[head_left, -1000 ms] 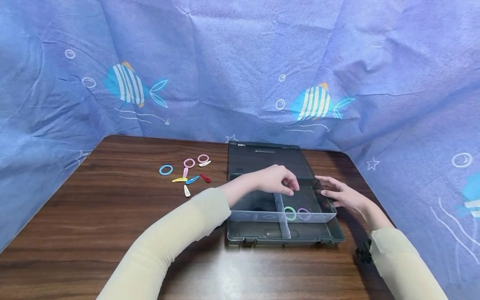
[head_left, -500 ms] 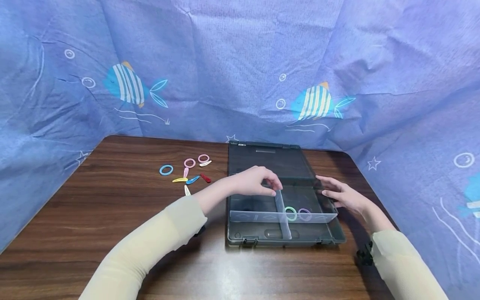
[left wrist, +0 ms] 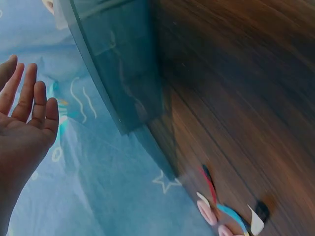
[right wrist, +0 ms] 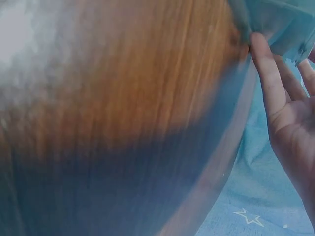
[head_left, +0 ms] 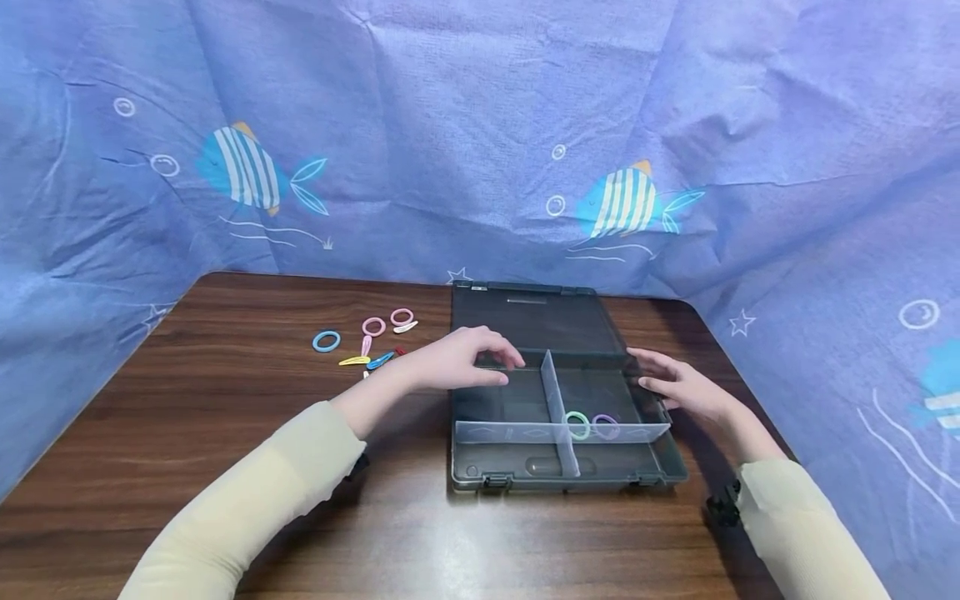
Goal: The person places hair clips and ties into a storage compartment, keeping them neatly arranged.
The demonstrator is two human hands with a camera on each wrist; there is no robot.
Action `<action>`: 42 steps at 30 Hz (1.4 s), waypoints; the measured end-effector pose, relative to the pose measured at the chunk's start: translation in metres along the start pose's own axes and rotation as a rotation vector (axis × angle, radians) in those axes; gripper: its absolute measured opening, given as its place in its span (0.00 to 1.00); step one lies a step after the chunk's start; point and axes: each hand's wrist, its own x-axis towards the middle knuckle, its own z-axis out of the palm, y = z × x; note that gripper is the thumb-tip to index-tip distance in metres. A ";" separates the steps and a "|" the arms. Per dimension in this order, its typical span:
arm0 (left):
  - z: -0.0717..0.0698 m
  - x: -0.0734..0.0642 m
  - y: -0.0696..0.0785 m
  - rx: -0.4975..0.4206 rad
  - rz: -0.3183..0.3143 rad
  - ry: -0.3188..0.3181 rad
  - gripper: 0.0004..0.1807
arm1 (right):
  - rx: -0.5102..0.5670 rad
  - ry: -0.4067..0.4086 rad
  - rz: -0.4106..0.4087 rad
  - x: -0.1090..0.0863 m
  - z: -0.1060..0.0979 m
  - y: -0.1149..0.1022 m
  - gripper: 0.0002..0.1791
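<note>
My left hand (head_left: 465, 358) hovers over the left rear compartment of a dark see-through organizer box (head_left: 570, 485), fingers loosely bent and holding nothing. In the left wrist view, that hand (left wrist: 27, 118) has its fingers apart. My right hand (head_left: 690, 390) touches the box's right side with extended fingers; in the right wrist view, a fingertip (right wrist: 258, 42) meets its edge. The lid (head_left: 525, 321) lies back. Clear dividers (head_left: 551, 387) split the inside. A green hair tie (head_left: 578, 412) and a purple hair tie (head_left: 606, 417) stand in the right rear compartment, partly behind a divider.
Left of the box lie a blue hair tie (head_left: 316, 342), two pink ones, and snap hair clips: yellow (head_left: 354, 361), blue (head_left: 380, 361), pink (head_left: 367, 346), white (head_left: 405, 327), and red, partly hidden by the left hand. A fish-print curtain (head_left: 450, 125) hangs behind the table.
My left hand has moved left, from above the right rear compartment to above the left rear one. The right hand stays at the box's side.
</note>
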 end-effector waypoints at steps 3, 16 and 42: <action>-0.006 -0.010 -0.003 0.009 -0.017 0.019 0.15 | -0.041 0.027 -0.039 0.000 -0.001 -0.002 0.34; -0.035 -0.049 -0.023 -0.070 -0.045 0.163 0.20 | -0.101 0.099 -0.022 -0.011 0.000 -0.009 0.34; -0.077 -0.116 -0.102 0.073 -0.275 0.280 0.17 | 0.019 0.070 0.047 -0.008 0.006 -0.004 0.36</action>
